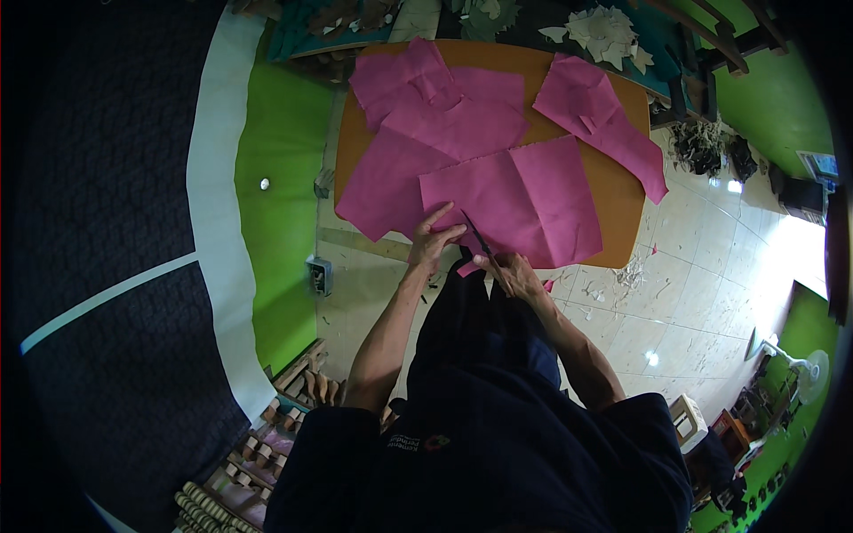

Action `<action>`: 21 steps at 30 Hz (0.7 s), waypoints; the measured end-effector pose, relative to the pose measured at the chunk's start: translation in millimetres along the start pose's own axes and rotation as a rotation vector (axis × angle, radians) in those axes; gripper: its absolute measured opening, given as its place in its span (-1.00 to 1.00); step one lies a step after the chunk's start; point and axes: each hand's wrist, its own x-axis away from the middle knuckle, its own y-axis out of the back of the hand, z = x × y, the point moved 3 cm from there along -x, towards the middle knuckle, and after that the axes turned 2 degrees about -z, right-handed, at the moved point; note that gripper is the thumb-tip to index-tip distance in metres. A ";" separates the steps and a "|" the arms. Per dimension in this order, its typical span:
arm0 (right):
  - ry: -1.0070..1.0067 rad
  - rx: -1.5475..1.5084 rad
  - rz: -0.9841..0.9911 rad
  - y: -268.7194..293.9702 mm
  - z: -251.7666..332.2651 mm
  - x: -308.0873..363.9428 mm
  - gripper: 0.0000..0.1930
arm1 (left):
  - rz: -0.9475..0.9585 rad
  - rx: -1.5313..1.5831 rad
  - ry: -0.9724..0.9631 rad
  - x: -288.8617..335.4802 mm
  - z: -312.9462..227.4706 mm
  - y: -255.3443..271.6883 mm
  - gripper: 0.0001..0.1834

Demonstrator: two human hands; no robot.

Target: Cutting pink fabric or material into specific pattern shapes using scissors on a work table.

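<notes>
My right hand point(514, 274) grips a pair of dark scissors point(478, 234), whose blades point up and left over the near edge of a pink sheet point(542, 195). At that sheet's left near corner my left hand point(434, 242) holds its edge, with the thumb and a finger spread on the material; the other fingers are partly hidden. A small pink strip point(468, 267) hangs below the cut, between the two hands. The sheet has fold creases and lies on an orange-brown table point(622, 213), its near edge overhanging towards my lap.
More pink sheets point(400, 169) overlap at the table's far left, and another pink piece point(595, 107) hangs over its right side. Pale cut pieces point(600, 35) are heaped behind. Scraps point(631, 275) litter the tiled floor. Wooden shoe lasts point(320, 386) stand on racks at lower left.
</notes>
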 end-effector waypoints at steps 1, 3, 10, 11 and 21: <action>-0.066 -0.091 0.030 3.3 6.1 -1.6 -0.29 | -0.003 0.001 -0.001 -0.2 0.7 1.1 -0.34; -0.101 -0.138 0.057 12.8 16.6 -2.8 -0.27 | 0.009 0.025 0.012 0.1 1.3 1.2 -0.34; -0.080 -0.078 0.021 13.1 18.4 -1.8 -0.19 | 0.016 0.019 0.021 -1.4 4.0 5.2 -0.35; -0.080 -0.078 0.018 13.0 20.1 -3.2 -0.19 | 0.011 0.017 0.031 -0.8 4.6 5.7 -0.35; -0.109 -0.241 0.054 -0.1 7.2 3.8 -0.28 | -0.144 -0.104 -0.021 -11.8 2.7 11.6 -0.47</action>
